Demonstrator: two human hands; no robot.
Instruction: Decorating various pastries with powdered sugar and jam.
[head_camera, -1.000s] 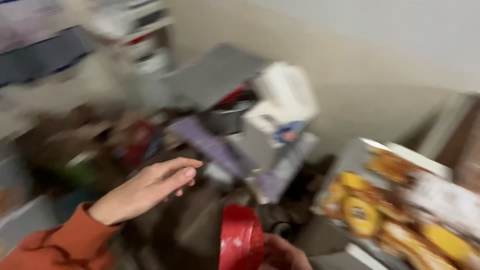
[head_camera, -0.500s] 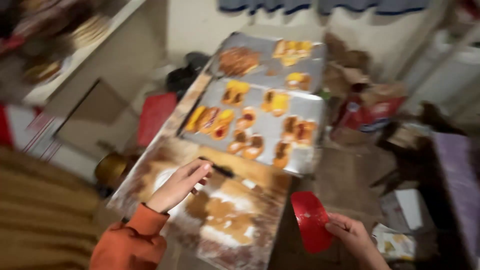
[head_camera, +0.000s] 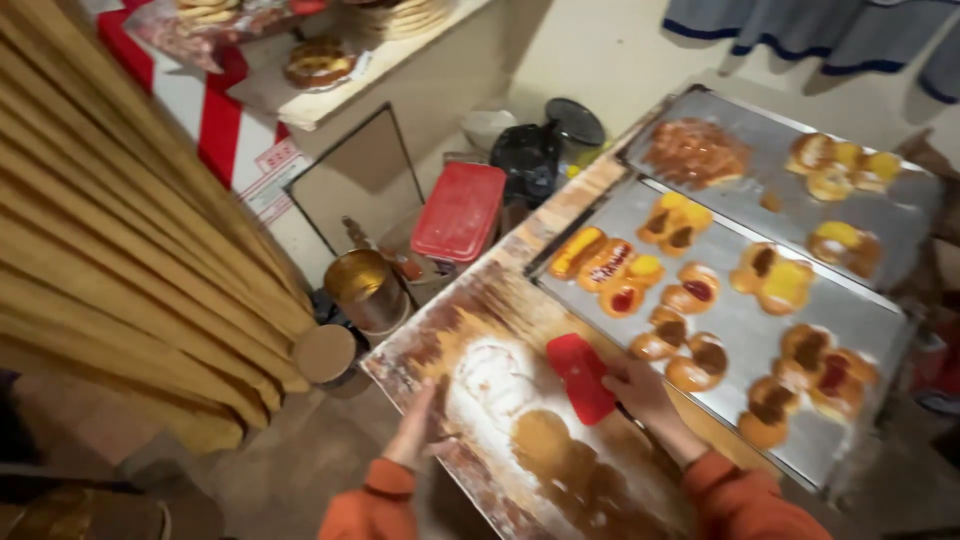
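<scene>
Two hands work at the floured tabletop (head_camera: 480, 310): right hand (head_camera: 640, 385), grip closed on a red scraper (head_camera: 583, 377) beside the pastry tray (head_camera: 850, 310); left hand (head_camera: 415, 435) blurred at the tabletop's edge, fingers loosely spread, touching flour.

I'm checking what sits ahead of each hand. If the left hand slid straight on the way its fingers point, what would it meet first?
Probably the white flour patch on the wooden board, just ahead of the left hand.
</scene>
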